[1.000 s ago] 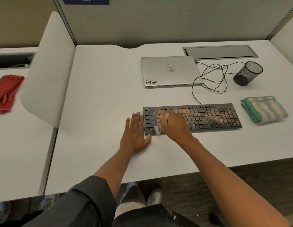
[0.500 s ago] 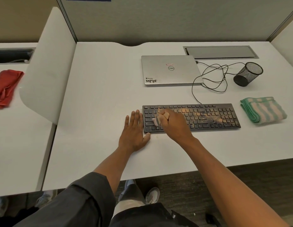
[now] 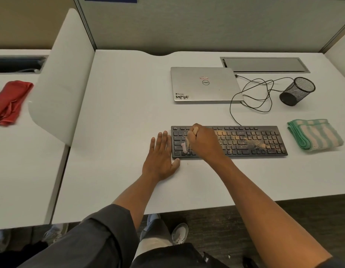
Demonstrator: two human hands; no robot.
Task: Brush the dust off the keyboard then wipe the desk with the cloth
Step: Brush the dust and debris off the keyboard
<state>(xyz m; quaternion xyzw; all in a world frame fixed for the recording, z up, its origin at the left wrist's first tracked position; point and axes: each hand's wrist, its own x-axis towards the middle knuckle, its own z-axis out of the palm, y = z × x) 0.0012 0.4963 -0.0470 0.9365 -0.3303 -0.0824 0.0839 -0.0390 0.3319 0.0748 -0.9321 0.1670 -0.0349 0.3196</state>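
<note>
A black keyboard [image 3: 245, 141] lies on the white desk [image 3: 119, 113], with yellowish dust over its middle and right keys. My right hand [image 3: 203, 144] is closed around a small brush [image 3: 184, 147]; its pale bristles touch the keys at the keyboard's left end. My left hand [image 3: 160, 157] rests flat on the desk, fingers apart, against the keyboard's left edge. A folded green and beige striped cloth [image 3: 315, 135] lies to the right of the keyboard.
A shut silver laptop [image 3: 205, 84] sits behind the keyboard, its black cable [image 3: 252, 97] looping toward a tipped mesh pen cup [image 3: 297, 91]. A cable hatch [image 3: 264, 64] is at the back right. A white divider [image 3: 63, 78] stands left; a red cloth [image 3: 10, 102] lies beyond it.
My right hand has made short brush strokes over the left keys, the bristles moving from the front edge up onto the keys. My left hand stays in place.
</note>
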